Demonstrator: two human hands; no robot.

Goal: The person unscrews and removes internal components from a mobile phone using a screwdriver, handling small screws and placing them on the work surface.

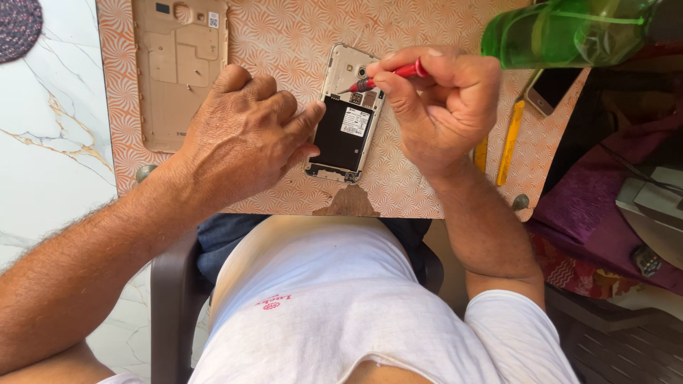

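White cloth of the person's shirt fills the bottom, close to the camera. Past it, a small table with an orange pattern holds an open phone with its back off. Its black battery shows. One hand, the left hand, lies curled beside the phone, and its fingers press the edge so the phone stays put. Its partner, the right hand, pinches a red screwdriver tight, with the tip on the phone's top. Nearby lies the tan back cover.
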